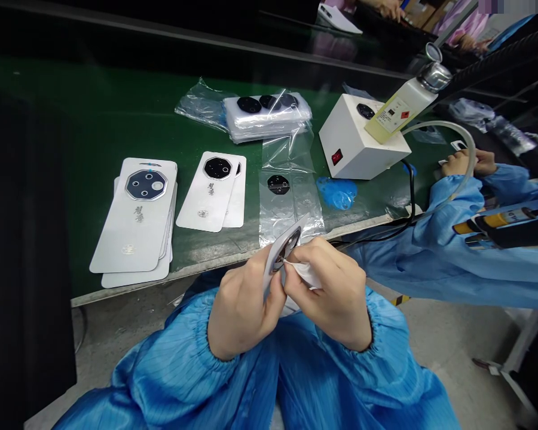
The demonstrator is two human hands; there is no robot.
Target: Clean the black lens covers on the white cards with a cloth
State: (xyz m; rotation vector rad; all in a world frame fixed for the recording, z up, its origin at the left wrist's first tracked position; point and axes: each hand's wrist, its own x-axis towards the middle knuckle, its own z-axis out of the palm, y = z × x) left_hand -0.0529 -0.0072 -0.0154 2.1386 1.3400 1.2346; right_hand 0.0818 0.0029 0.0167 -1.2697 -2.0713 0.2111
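My left hand is closed on a white phone back cover, which is tilted on edge above my lap. A dark round camera panel is partly visible on it. Pinched in my right hand is a white cloth, its tip touching the cover near the camera panel. Beyond my hands, a clear plastic sheet carries one dark camera disc. To its left lie two white covers with dark octagonal panels. Further left is a stack of similar covers.
Wrapped camera discs lie at the back of the green bench. A white box with a red switch stands right of them, beside a tilted bottle. Blue film pieces lie near. A co-worker's sleeve is at right.
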